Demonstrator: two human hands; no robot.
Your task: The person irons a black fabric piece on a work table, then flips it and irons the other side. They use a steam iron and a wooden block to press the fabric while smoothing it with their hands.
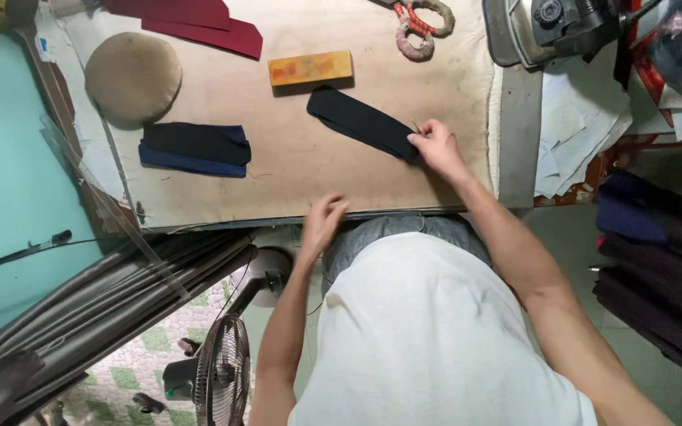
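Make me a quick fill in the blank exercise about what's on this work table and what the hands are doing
1. The right hand pinches one end of a ____ fabric strip.
2. The orange block lies just ____ the strip, farther from the person.
3. The round tan pad sits ____ of the folded dark cloth, toward the table's far edge.
4. The left hand holds ____.

Missing words: black; beyond; left; nothing

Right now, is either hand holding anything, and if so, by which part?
The right hand pinches the black fabric strip at its near end, the strip lying on the board. The left hand holds nothing, at the board's front edge.
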